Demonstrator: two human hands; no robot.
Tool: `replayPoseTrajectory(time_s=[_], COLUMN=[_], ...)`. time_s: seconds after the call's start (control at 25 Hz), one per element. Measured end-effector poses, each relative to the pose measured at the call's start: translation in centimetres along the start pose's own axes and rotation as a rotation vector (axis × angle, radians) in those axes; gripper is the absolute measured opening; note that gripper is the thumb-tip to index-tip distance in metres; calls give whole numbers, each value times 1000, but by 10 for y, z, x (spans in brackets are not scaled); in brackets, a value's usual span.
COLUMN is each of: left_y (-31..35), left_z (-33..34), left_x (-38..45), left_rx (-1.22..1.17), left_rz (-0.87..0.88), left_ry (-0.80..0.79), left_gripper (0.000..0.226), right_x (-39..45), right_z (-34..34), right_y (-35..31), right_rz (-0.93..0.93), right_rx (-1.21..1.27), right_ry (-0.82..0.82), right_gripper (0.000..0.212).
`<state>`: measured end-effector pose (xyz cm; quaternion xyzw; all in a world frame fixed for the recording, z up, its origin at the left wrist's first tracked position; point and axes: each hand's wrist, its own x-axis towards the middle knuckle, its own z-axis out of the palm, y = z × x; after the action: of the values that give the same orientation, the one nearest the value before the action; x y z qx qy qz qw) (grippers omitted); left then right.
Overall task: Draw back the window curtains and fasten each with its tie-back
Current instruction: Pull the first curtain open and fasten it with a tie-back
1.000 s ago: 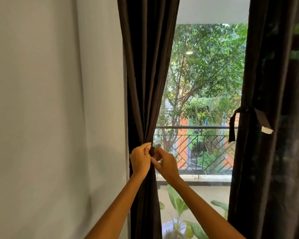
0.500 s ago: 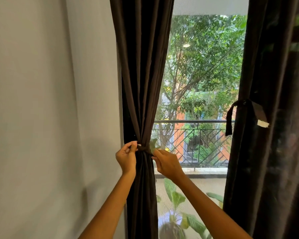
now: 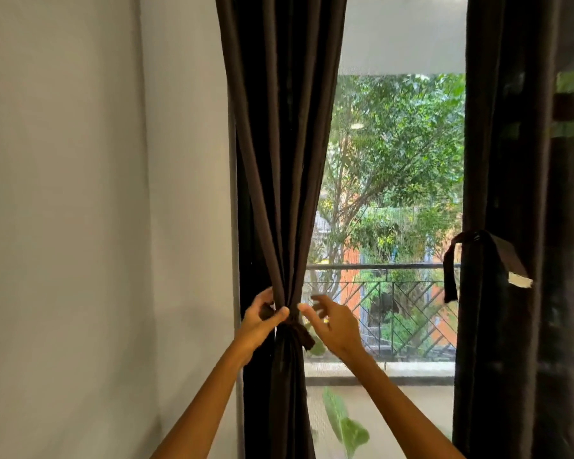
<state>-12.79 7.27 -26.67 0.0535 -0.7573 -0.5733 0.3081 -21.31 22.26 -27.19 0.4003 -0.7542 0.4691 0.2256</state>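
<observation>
Two curtains: we have the left curtain (image 3: 279,167) gathered into a narrow bunch at the window's left edge, and the right curtain (image 3: 511,193) hanging at the right edge.
Left tie (image 3: 295,329): a dark band wraps the bunch at its waist, and one short end sticks out to the right, just below our fingers.
Left hand (image 3: 262,321): our thumb and fingers pinch the bunch at the tie, on its left side, with a bit of white showing between them; we cannot tell whether that is the fastener.
Right hand (image 3: 333,323): it is off the fabric, fingers spread and relaxed, just beside the bunch; it is blurred, so finer detail is lost.
Right tie (image 3: 478,256): it is draped over the right curtain's inner edge, one end dangling on the window side and the other showing a white tip (image 3: 519,279); it looks unfastened.
Step in hand: we judge that we are finishing the fastening of the left tie, roughly halfway through the task.
Check first: the loose end suggests the fastening may need a press before our left hand lets go.
Next move: we would turn to the right curtain, gather its folds toward the right edge, bring both tie ends around the bunch and join them.
Needs: both hands, one to hold the gather and one to wrap.
Risk: if the left tie is not seated, the bunch could spread out again.
</observation>
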Motion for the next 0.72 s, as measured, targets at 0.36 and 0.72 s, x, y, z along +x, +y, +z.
replayPoseTrajectory(time_s=[0.36, 0.72], left_y=[-28, -32], left_z=[14, 45], left_x=[-3, 1], left_rx=[-45, 118], left_rz=[-90, 78], left_ry=[54, 221], left_gripper=[42, 45], right_x=[37, 37], right_z=[19, 37], right_y=[-10, -2], right_rz=[64, 40], right_rx=[273, 8], right_ry=[-168, -58], right_gripper=[18, 27])
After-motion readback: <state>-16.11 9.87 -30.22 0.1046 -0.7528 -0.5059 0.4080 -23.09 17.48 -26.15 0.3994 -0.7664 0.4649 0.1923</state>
